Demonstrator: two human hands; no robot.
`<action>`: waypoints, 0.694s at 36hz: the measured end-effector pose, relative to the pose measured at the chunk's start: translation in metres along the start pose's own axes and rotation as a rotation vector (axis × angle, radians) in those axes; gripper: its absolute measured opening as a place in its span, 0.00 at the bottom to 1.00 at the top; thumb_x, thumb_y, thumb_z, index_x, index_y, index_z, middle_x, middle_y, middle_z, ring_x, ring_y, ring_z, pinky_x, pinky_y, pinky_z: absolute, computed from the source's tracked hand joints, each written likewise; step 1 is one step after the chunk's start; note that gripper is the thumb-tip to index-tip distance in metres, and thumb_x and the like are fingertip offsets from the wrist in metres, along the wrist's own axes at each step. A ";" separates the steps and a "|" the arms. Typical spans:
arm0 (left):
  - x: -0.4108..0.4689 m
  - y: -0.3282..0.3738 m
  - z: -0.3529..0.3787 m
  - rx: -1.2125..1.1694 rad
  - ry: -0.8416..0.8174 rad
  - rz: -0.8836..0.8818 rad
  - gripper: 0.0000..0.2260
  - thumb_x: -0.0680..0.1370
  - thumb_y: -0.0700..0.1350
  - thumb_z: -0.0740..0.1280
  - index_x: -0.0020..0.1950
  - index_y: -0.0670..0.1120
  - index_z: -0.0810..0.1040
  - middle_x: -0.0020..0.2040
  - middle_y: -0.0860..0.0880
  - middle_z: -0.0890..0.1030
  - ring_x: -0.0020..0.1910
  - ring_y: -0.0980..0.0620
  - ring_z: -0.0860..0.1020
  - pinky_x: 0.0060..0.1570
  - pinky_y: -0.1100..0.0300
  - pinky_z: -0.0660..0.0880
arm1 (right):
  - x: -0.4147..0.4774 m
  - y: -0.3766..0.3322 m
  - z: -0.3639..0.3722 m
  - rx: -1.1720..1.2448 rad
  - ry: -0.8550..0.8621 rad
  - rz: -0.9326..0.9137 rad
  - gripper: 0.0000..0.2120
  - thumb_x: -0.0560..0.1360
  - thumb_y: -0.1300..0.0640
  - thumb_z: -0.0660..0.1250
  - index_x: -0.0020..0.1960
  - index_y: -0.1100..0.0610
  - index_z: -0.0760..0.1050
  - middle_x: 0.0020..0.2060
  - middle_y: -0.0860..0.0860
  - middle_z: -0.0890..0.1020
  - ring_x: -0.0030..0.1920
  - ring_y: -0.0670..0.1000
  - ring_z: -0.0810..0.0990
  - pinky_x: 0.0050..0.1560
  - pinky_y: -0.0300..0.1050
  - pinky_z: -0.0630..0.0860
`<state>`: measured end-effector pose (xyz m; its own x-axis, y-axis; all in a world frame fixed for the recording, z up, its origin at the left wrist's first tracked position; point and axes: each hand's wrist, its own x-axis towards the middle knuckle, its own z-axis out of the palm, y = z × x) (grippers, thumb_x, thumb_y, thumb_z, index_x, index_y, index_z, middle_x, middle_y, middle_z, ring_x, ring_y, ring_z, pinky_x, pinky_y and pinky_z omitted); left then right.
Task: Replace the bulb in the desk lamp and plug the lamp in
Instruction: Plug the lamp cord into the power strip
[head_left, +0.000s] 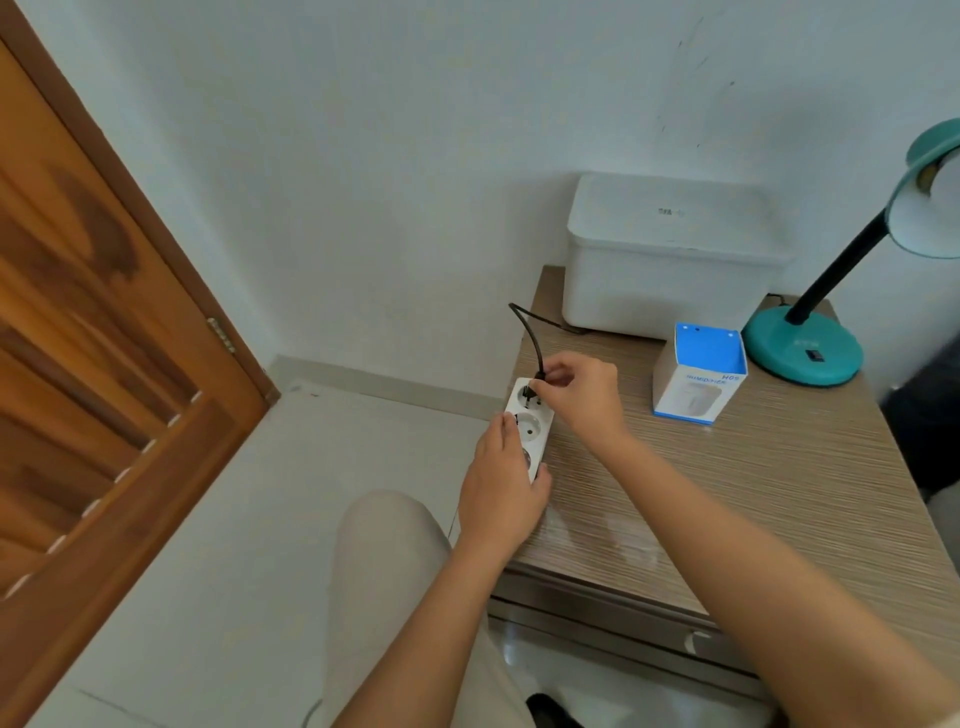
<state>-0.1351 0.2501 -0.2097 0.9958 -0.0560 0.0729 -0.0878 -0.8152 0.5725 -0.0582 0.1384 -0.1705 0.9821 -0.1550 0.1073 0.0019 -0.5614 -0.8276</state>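
Observation:
A teal desk lamp (810, 348) stands at the right back of the wooden table (779, 493), its shade (930, 208) tilted with a bulb partly visible inside. Its black cord (530, 332) runs behind the white box to a black plug (534, 391). My right hand (582, 395) pinches that plug, pins at the far socket of a white power strip (530, 426) on the table's left edge. My left hand (501, 488) grips the strip's near end and covers it.
A white lidded box (670, 260) sits against the wall at the table's back. A blue-and-white carton (698, 374) stands between the strip and the lamp base. A wooden door (104, 364) is at the left. My knee (384, 571) is below the table's left edge.

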 end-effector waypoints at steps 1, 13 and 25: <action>0.001 0.000 0.000 -0.001 0.008 0.001 0.31 0.76 0.50 0.62 0.75 0.43 0.54 0.73 0.47 0.61 0.69 0.49 0.64 0.60 0.55 0.71 | 0.000 -0.001 0.000 -0.005 -0.003 -0.005 0.07 0.68 0.61 0.74 0.46 0.59 0.81 0.36 0.50 0.82 0.39 0.48 0.81 0.47 0.41 0.78; 0.000 0.000 -0.003 -0.007 0.029 0.014 0.30 0.75 0.49 0.64 0.73 0.44 0.56 0.70 0.48 0.65 0.65 0.49 0.67 0.56 0.55 0.72 | -0.002 -0.003 0.003 0.019 -0.037 -0.028 0.07 0.69 0.60 0.73 0.46 0.60 0.81 0.39 0.53 0.83 0.40 0.47 0.79 0.41 0.30 0.73; 0.001 -0.001 -0.004 0.015 -0.015 -0.009 0.31 0.76 0.50 0.63 0.74 0.43 0.54 0.73 0.48 0.62 0.68 0.49 0.64 0.59 0.55 0.72 | -0.005 -0.006 0.000 -0.018 -0.097 -0.013 0.02 0.69 0.63 0.72 0.42 0.60 0.82 0.38 0.55 0.85 0.39 0.49 0.81 0.44 0.37 0.77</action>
<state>-0.1344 0.2531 -0.2069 0.9969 -0.0571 0.0550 -0.0781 -0.8242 0.5609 -0.0628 0.1422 -0.1664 0.9957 -0.0683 0.0633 0.0123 -0.5775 -0.8163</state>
